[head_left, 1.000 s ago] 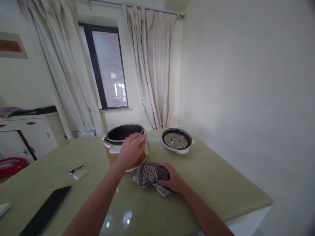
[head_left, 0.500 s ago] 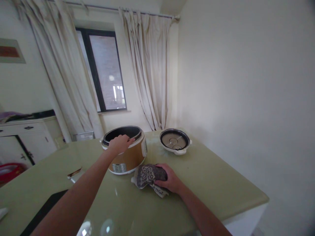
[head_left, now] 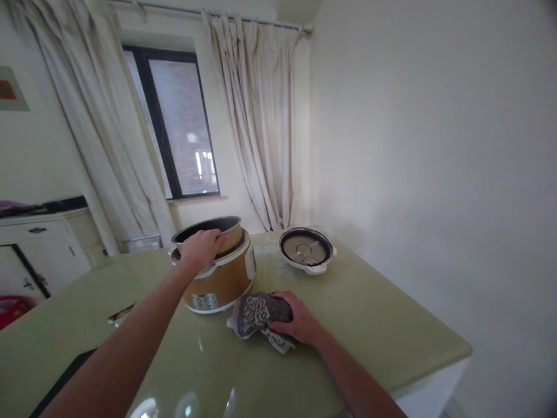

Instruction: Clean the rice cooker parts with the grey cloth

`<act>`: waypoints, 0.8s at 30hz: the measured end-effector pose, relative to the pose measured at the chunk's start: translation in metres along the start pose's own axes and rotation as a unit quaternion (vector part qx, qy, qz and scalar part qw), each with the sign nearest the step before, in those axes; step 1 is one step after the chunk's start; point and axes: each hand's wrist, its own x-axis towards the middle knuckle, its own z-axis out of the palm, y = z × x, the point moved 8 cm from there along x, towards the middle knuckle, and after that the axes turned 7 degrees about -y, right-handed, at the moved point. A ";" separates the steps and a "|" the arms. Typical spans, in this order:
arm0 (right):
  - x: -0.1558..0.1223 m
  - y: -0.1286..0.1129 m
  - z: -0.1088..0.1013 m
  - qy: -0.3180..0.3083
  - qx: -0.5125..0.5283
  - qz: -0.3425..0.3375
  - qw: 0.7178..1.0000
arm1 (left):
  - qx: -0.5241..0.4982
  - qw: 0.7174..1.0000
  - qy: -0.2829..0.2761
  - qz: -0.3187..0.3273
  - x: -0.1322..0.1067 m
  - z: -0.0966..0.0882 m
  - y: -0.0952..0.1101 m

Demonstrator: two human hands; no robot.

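My left hand (head_left: 202, 249) grips the near rim of an inner pot (head_left: 232, 238), dark inside and gold outside. The pot sits tilted and partly raised out of a gold and white rice cooker (head_left: 221, 284). Just right of the cooker's base, my right hand (head_left: 300, 318) is closed around a bunched grey patterned cloth (head_left: 256, 313) with pale lining, low over the table. Behind it, a round lid (head_left: 307, 249) lies with its metal inner side up, apart from both hands.
The green tabletop (head_left: 369, 337) ends at a right edge along the white wall. Small brown and white items (head_left: 122, 312) lie left of my forearm, and a black flat thing (head_left: 65, 377) is partly hidden beneath it. A curtained window stands behind.
My left hand has pulled the inner pot upward, so its rim now stands tilted above the cooker. My right hand still holds the cloth in about the same place.
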 end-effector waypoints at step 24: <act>-0.066 0.053 -0.090 0.378 0.493 0.058 0.782 | -0.111 0.827 0.454 0.312 -0.224 -0.103 0.107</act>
